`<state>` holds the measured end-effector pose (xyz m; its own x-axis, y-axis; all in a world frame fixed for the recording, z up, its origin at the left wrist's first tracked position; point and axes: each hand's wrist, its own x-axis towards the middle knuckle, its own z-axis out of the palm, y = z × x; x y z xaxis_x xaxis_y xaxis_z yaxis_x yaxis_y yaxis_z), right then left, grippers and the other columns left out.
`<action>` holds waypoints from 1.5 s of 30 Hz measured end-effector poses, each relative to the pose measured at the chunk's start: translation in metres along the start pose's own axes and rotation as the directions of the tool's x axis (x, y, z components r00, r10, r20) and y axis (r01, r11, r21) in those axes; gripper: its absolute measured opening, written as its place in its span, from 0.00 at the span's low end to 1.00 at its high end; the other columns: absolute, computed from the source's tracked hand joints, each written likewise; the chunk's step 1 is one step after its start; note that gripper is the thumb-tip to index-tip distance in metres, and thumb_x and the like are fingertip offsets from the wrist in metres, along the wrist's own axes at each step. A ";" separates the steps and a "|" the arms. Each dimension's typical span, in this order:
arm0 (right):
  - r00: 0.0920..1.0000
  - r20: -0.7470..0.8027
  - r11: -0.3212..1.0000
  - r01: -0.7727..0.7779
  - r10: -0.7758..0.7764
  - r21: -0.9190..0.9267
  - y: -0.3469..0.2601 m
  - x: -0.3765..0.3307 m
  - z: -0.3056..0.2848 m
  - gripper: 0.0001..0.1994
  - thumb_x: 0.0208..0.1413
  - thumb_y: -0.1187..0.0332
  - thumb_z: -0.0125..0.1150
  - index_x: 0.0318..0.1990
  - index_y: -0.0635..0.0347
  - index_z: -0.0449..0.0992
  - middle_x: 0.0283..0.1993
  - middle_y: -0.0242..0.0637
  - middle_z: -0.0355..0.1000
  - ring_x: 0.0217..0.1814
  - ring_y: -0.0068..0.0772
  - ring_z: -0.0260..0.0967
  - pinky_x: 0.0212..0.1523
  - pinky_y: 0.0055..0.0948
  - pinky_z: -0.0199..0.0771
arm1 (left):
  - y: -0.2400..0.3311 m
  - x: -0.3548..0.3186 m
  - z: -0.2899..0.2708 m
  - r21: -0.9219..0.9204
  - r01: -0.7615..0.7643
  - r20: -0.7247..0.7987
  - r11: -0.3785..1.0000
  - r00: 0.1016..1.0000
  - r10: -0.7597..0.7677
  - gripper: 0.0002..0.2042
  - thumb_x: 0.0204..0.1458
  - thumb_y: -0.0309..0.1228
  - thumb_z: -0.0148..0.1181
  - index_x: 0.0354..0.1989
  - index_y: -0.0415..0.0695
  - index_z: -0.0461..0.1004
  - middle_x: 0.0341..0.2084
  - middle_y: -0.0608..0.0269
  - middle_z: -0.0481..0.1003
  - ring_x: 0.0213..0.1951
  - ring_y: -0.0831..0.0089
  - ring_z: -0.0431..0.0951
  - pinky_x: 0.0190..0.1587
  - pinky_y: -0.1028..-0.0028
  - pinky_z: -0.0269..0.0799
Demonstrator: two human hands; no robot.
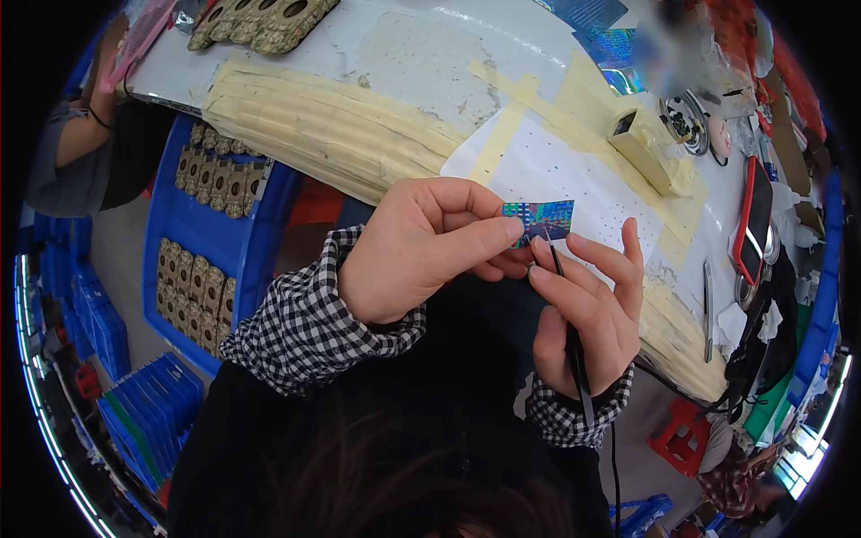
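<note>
My left hand (413, 255) pinches the small iridescent foil piece (541, 218) by its left edge, raised just above the taped surface (430, 63) to steady it, while my right hand (587, 305), grip clenched pen-style on black tweezers (567, 309), brings their tip to its lower edge.

The tabletop (421, 63) is patched with strips of cream masking tape (314, 125), with a white perforated sheet (574, 170) taped down on it. A tape-wrapped block (641, 143) stands near its right side. Metal tweezers (708, 309) lie by the right edge, beside a red-cased phone (752, 220). A blue crate (220, 233) at the left holds rows of tan moulded parts (193, 291). A red stool (682, 435) stands below.
</note>
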<state>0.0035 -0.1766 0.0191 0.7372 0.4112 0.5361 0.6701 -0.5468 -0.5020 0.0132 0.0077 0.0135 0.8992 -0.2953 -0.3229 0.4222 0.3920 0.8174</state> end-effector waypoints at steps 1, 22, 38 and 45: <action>1.000 -0.002 1.000 0.001 -0.001 0.005 0.000 0.000 0.000 0.13 0.38 0.77 0.57 0.35 0.53 0.77 0.39 0.33 0.76 0.47 0.35 0.69 0.61 0.52 0.51 | 0.000 0.000 0.000 0.002 -0.002 -0.002 1.000 1.000 0.002 0.07 0.53 0.28 0.54 0.34 0.36 0.73 0.28 0.57 0.77 0.29 0.78 0.78 0.31 0.83 0.74; 1.000 -0.009 0.998 0.021 -0.020 0.057 0.001 -0.006 0.008 0.10 0.48 0.73 0.53 0.38 0.55 0.76 0.42 0.39 0.75 0.48 0.36 0.68 0.62 0.52 0.49 | 0.002 -0.001 0.000 -0.032 0.033 -0.016 0.999 0.999 -0.033 0.08 0.53 0.29 0.53 0.32 0.36 0.73 0.26 0.60 0.77 0.27 0.80 0.77 0.31 0.84 0.73; 0.998 0.043 0.996 0.039 -0.043 0.079 0.003 -0.005 0.005 0.11 0.49 0.71 0.53 0.41 0.56 0.76 0.42 0.40 0.74 0.47 0.37 0.69 0.61 0.53 0.50 | 0.001 -0.001 -0.004 -0.064 0.042 0.018 0.997 0.999 -0.041 0.08 0.53 0.30 0.55 0.34 0.36 0.73 0.28 0.60 0.77 0.30 0.79 0.77 0.33 0.82 0.72; 1.000 0.027 0.973 -0.021 0.015 0.229 0.005 -0.006 0.004 0.10 0.52 0.71 0.50 0.42 0.59 0.74 0.43 0.42 0.74 0.48 0.39 0.68 0.62 0.52 0.47 | 0.002 -0.001 -0.003 -0.033 0.048 0.022 0.998 0.999 -0.047 0.08 0.53 0.29 0.55 0.34 0.35 0.73 0.29 0.59 0.77 0.31 0.78 0.77 0.34 0.82 0.72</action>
<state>0.0030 -0.1786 0.0106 0.7495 0.4224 0.5097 0.6563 -0.3736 -0.6555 0.0139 0.0114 0.0143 0.8756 -0.3321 -0.3507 0.4683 0.4058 0.7849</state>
